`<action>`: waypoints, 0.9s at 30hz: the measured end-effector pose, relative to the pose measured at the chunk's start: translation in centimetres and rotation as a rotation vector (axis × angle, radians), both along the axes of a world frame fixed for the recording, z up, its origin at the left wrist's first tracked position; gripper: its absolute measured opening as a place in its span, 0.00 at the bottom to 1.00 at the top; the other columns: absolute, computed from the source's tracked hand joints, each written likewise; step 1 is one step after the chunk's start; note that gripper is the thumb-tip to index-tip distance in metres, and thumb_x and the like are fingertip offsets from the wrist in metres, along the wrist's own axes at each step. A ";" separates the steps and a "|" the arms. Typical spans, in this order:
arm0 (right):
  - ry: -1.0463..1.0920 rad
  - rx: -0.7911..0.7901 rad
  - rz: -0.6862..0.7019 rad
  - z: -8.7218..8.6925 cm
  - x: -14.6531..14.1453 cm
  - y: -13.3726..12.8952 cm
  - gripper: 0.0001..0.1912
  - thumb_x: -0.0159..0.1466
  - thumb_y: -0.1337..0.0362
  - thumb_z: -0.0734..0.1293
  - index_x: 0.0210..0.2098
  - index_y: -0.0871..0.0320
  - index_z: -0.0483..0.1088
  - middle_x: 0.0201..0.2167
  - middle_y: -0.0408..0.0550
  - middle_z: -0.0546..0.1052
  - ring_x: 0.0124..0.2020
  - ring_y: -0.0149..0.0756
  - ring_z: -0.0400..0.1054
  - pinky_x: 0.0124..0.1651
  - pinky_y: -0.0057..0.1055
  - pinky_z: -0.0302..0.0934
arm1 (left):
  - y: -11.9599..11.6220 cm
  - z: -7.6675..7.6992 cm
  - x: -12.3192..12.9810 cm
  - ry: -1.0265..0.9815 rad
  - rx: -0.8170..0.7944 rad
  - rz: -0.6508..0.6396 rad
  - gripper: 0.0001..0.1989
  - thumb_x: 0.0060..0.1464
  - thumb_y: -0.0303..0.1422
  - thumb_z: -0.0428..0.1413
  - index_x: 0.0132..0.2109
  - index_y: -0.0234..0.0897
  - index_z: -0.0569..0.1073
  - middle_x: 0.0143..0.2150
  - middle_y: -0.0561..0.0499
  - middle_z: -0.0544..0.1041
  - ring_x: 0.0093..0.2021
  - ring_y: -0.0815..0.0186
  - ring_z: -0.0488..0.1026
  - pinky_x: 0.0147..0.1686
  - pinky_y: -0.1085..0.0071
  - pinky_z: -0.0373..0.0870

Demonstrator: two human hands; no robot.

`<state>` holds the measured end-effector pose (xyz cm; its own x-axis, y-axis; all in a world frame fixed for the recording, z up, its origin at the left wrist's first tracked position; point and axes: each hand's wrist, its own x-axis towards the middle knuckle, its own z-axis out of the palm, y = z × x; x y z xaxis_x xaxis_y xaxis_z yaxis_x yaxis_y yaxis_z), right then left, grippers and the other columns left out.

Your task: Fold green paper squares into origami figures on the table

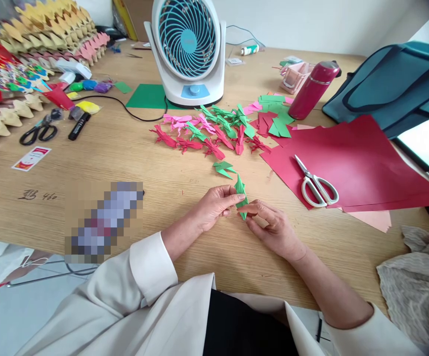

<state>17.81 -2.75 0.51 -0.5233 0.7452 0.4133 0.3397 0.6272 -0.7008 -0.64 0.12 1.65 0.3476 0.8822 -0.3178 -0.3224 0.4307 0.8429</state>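
Observation:
A narrow folded piece of green paper (240, 187), pointed at its upper end, stands between my two hands above the wooden table. My left hand (218, 203) pinches its left side between thumb and fingers. On the lower right, my right hand (270, 225) grips its bottom end with thumb and fingertips, which partly cover it. Just beyond lie loose folded green pieces (225, 169). Farther back spreads a group of folded paper figures in red (213, 148), green (226, 124) and pink (177, 122).
White-handled scissors (316, 185) lie on red paper sheets (363, 168) at right, near a red bottle (314, 89) and teal bag (388, 89). A fan (190, 44) stands behind the figures. Black scissors (41, 131), a marker (79, 126) and egg trays (10, 118) are at left.

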 end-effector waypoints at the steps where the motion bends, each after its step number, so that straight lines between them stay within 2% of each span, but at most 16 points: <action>1: 0.007 0.004 0.003 0.0 0.0 0.0 0.16 0.66 0.74 0.62 0.50 0.52 0.71 0.35 0.45 0.75 0.36 0.33 0.71 0.41 0.32 0.66 | 0.0 0.0 0.0 0.001 0.002 -0.005 0.19 0.39 0.38 0.70 0.27 0.32 0.69 0.23 0.59 0.66 0.20 0.81 0.55 0.18 0.79 0.48; 5: 0.031 0.000 0.017 0.2 -0.1 0.0 0.12 0.66 0.74 0.62 0.45 0.53 0.71 0.35 0.45 0.75 0.37 0.33 0.71 0.41 0.32 0.66 | -0.1 0.0 0.0 -0.001 0.005 -0.013 0.18 0.40 0.38 0.70 0.27 0.32 0.70 0.23 0.59 0.66 0.20 0.81 0.55 0.18 0.79 0.47; 12: 0.054 -0.049 0.023 0.3 0.0 -0.1 0.06 0.67 0.70 0.65 0.42 0.54 0.72 0.35 0.46 0.75 0.36 0.33 0.71 0.40 0.32 0.66 | -0.2 0.1 0.0 0.021 0.016 -0.008 0.19 0.39 0.39 0.70 0.28 0.32 0.69 0.25 0.58 0.67 0.22 0.79 0.57 0.18 0.80 0.49; 15: 0.047 -0.093 0.078 0.5 0.0 -0.2 0.02 0.67 0.67 0.67 0.37 0.55 0.72 0.30 0.43 0.74 0.30 0.30 0.69 0.35 0.30 0.64 | -0.1 0.0 0.0 0.048 0.027 0.015 0.20 0.39 0.39 0.70 0.28 0.33 0.69 0.25 0.58 0.66 0.22 0.79 0.56 0.18 0.81 0.49; 19: 0.046 -0.092 0.085 0.7 0.0 -0.2 0.05 0.67 0.65 0.67 0.33 0.55 0.71 0.25 0.41 0.71 0.26 0.29 0.66 0.31 0.29 0.61 | -0.2 0.0 0.0 0.078 0.049 0.023 0.20 0.39 0.40 0.70 0.28 0.33 0.69 0.25 0.58 0.65 0.22 0.79 0.55 0.18 0.80 0.50; 24: 0.160 -0.110 -0.051 0.3 0.4 -0.1 0.03 0.69 0.66 0.64 0.39 0.54 0.70 0.30 0.44 0.75 0.30 0.31 0.69 0.35 0.31 0.64 | -0.2 0.2 0.1 0.066 0.037 0.045 0.20 0.37 0.39 0.70 0.27 0.33 0.68 0.25 0.58 0.65 0.22 0.79 0.55 0.18 0.80 0.49; 27: 0.187 -0.132 -0.078 -0.2 0.6 0.1 0.08 0.70 0.68 0.61 0.46 0.53 0.70 0.33 0.45 0.75 0.33 0.32 0.69 0.38 0.32 0.65 | -0.1 0.2 0.0 0.055 0.009 0.052 0.20 0.37 0.39 0.71 0.27 0.33 0.68 0.25 0.58 0.65 0.21 0.80 0.55 0.18 0.81 0.48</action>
<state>18.39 -2.66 0.34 -0.3856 0.8342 0.3943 0.2399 0.5033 -0.8302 -0.63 0.02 1.83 0.2833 0.9014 -0.3275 -0.2973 0.4072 0.8636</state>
